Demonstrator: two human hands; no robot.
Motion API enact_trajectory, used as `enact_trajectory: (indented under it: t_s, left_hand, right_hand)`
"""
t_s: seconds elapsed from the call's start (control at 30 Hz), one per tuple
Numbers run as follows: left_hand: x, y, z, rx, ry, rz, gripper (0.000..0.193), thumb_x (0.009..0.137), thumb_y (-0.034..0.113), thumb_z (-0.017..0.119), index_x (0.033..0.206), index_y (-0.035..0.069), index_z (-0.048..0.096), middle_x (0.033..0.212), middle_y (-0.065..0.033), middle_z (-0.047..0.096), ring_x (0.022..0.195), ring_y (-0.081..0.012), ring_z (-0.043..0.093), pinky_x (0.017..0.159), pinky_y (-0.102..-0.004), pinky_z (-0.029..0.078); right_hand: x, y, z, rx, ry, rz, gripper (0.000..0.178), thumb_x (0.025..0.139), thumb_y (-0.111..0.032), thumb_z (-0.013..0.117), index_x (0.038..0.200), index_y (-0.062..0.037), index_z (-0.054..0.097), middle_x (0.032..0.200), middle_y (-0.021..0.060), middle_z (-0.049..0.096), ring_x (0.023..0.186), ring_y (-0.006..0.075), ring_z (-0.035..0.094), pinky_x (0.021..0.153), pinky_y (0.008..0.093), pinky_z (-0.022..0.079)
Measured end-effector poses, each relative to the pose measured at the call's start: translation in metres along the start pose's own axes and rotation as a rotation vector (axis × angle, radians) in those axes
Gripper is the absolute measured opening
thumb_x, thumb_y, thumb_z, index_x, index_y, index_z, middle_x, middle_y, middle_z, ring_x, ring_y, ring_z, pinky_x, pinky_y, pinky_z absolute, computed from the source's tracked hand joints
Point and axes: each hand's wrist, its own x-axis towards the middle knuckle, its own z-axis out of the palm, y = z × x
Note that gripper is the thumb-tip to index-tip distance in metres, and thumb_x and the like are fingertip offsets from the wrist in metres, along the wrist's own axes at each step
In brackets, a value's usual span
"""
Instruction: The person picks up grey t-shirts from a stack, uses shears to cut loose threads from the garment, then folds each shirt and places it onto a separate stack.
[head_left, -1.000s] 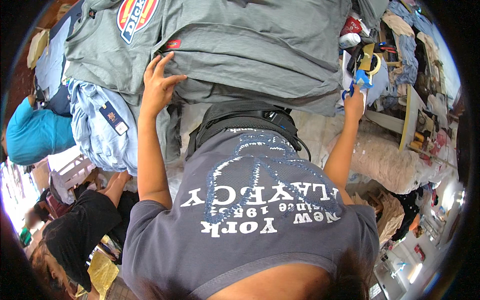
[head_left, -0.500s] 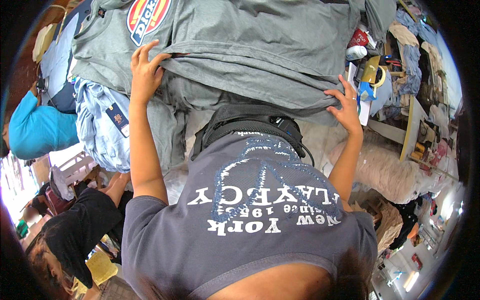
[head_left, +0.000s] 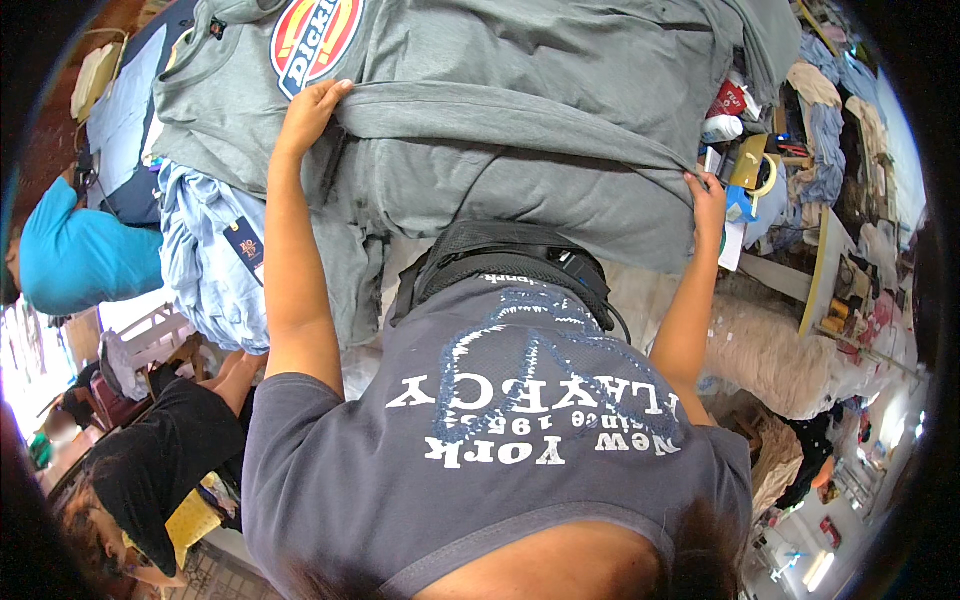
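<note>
A grey T-shirt (head_left: 560, 60) with a red, yellow and blue chest print is spread in front of me, its collar toward the left. My left hand (head_left: 312, 112) pinches the shirt's near side just below the print. At the right, my right hand (head_left: 707, 195) is closed on the other end of the same side, fingertips together on the cloth. Between the two hands the near side is folded over into a long, fairly taut strip. More grey cloth hangs below this strip toward my waist.
Light blue garments (head_left: 205, 245) with a dark tag lie left of my left forearm. Beyond my right hand are a white bottle (head_left: 722, 128), a tape roll (head_left: 767, 176) and a red container (head_left: 730, 98). Two other people, in a blue top (head_left: 90, 250) and black clothing (head_left: 165, 465), are at the left.
My spread fingers have closed on the cloth at both ends. The loose, rumpled near side is now a smoother, tauter folded strip. The view has shifted slightly.
</note>
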Motion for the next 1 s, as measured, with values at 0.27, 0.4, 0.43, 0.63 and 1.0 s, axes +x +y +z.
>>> enact_trajectory:
  t_s: [0.27,0.4,0.43,0.63,1.0]
  left_hand:
    - [0.003,0.0,-0.003,-0.094,-0.065,-0.069,0.043,0.086,0.04,0.046,0.078,-0.001,0.056,0.06,0.0009,0.045,0.057,-0.0095,0.041,0.057,-0.0238,0.037]
    - [0.003,-0.004,-0.003,-0.14,-0.05,-0.021,0.044,0.086,0.04,0.045,0.079,-0.002,0.059,0.061,0.0015,0.048,0.058,-0.0087,0.042,0.057,-0.0232,0.037]
    - [0.001,-0.001,-0.002,-0.146,-0.033,-0.011,0.044,0.086,0.04,0.045,0.079,-0.001,0.059,0.062,0.0015,0.049,0.058,-0.0083,0.043,0.057,-0.0226,0.037]
    - [-0.025,0.007,-0.006,-0.356,-0.031,-0.019,0.024,0.081,0.024,0.056,0.079,0.001,0.062,0.068,0.002,0.055,0.063,-0.0058,0.047,0.058,-0.0191,0.037]
    - [-0.112,0.031,0.001,-0.176,-0.043,0.021,0.012,0.068,-0.003,0.058,0.08,0.001,0.055,0.076,-0.0007,0.055,0.07,-0.008,0.049,0.065,-0.0224,0.04]
  right_hand:
    - [0.003,0.012,0.001,-0.099,0.034,-0.004,0.027,0.072,-0.022,0.063,0.084,0.001,0.058,0.082,0.0128,0.06,0.077,0.0208,0.053,0.073,0.0283,0.038]
    - [0.001,0.007,0.001,-0.139,0.05,-0.089,0.025,0.072,-0.021,0.063,0.084,0.0009,0.057,0.084,0.013,0.059,0.079,0.0229,0.054,0.074,0.0293,0.039]
    - [-0.001,0.003,0.0,-0.15,0.055,-0.118,0.024,0.072,-0.02,0.063,0.083,0.0008,0.057,0.085,0.0125,0.059,0.08,0.023,0.054,0.074,0.0294,0.039]
    - [-0.035,-0.006,-0.027,-0.032,0.057,-0.303,0.019,0.063,-0.005,0.065,0.08,-0.0015,0.058,0.091,0.0109,0.055,0.088,0.0233,0.052,0.078,0.03,0.038]
    - [-0.137,-0.019,-0.048,-0.561,-0.084,-0.157,0.031,0.064,-0.007,0.067,0.094,-0.0135,0.061,0.091,0.0089,0.053,0.088,0.0244,0.05,0.075,0.0337,0.04]
